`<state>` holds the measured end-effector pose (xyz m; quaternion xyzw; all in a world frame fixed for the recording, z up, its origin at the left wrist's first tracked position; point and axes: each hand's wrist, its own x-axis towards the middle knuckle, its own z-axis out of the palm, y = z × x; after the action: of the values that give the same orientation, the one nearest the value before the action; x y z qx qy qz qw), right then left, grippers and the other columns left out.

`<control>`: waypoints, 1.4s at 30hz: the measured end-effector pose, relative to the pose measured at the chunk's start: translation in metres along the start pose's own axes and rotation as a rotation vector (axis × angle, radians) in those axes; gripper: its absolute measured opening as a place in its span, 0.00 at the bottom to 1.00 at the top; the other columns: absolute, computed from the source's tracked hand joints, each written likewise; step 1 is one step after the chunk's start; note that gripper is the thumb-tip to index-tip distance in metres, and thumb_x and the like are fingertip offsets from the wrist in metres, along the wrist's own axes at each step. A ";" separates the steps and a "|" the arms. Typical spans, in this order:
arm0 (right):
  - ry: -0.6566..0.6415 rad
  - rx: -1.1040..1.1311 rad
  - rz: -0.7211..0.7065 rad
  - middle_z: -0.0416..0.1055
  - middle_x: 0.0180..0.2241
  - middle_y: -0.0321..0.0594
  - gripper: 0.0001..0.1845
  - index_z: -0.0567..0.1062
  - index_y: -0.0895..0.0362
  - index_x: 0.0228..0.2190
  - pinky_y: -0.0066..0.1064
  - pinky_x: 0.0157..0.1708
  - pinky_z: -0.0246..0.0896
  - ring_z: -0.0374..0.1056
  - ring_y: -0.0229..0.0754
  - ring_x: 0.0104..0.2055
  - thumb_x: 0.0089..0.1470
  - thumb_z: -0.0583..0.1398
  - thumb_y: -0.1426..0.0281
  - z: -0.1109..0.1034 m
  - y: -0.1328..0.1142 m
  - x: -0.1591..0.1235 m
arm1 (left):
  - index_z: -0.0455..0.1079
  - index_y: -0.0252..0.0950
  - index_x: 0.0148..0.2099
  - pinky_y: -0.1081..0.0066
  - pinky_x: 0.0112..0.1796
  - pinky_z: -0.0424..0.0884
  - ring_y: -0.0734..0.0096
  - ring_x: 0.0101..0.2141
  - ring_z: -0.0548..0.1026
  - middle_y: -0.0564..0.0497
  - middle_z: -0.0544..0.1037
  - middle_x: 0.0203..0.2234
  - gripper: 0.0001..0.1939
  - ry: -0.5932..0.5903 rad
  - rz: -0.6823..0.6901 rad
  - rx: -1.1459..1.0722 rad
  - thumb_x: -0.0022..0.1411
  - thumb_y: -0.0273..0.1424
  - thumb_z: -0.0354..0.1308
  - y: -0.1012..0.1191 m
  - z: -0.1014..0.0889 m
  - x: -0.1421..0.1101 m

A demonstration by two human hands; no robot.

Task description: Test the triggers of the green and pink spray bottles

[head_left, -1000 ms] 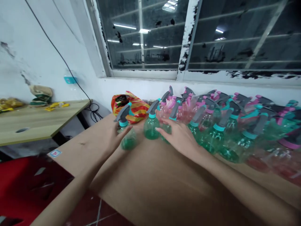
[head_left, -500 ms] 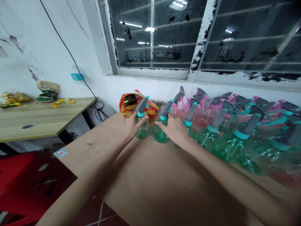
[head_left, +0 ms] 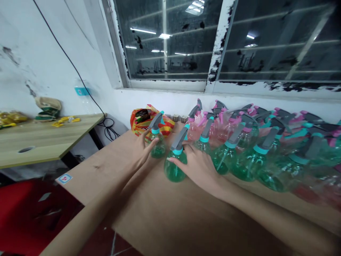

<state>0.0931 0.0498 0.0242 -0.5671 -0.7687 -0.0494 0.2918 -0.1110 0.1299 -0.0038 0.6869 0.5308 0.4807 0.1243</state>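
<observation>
A green spray bottle point(head_left: 175, 172) with a turquoise collar and grey trigger head stands on the table, tilted slightly. My right hand point(head_left: 195, 161) is closed round its neck, thumb at the front and fingers behind it. Further back and to the left is a second green spray bottle point(head_left: 159, 147). My left hand point(head_left: 142, 149) is beside that bottle with thumb and fingers apart, the thumb in front of its left side; whether it touches is unclear. Right of my right hand, more green spray bottles point(head_left: 246, 163) stand in a row, with pink spray bottles point(head_left: 194, 129) behind.
A red and yellow plastic bag point(head_left: 167, 128) lies at the back against the wall, near small blocks point(head_left: 176, 118). On the left stands another table point(head_left: 53, 137) with yellow items point(head_left: 66, 121) on it, and below it a red stool point(head_left: 23, 209). A black cable point(head_left: 109, 131) hangs between the tables.
My right hand has drawn its spray bottle toward me, away from the others. My left hand has slid back and left from round the other bottle. The view has shifted slightly.
</observation>
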 end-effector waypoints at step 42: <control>-0.201 -0.010 0.032 0.62 0.55 0.45 0.29 0.62 0.54 0.55 0.46 0.55 0.54 0.55 0.47 0.58 0.54 0.54 0.55 -0.086 0.239 -0.214 | 0.65 0.42 0.49 0.64 0.37 0.71 0.68 0.28 0.72 0.52 0.73 0.30 0.17 -0.693 0.284 -0.399 0.57 0.29 0.50 0.241 0.148 -0.104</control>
<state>0.3823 -0.0817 -0.0735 -0.5830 -0.7845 0.0084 0.2110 0.1561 -0.0055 0.0304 0.8366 0.2542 0.3271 0.3585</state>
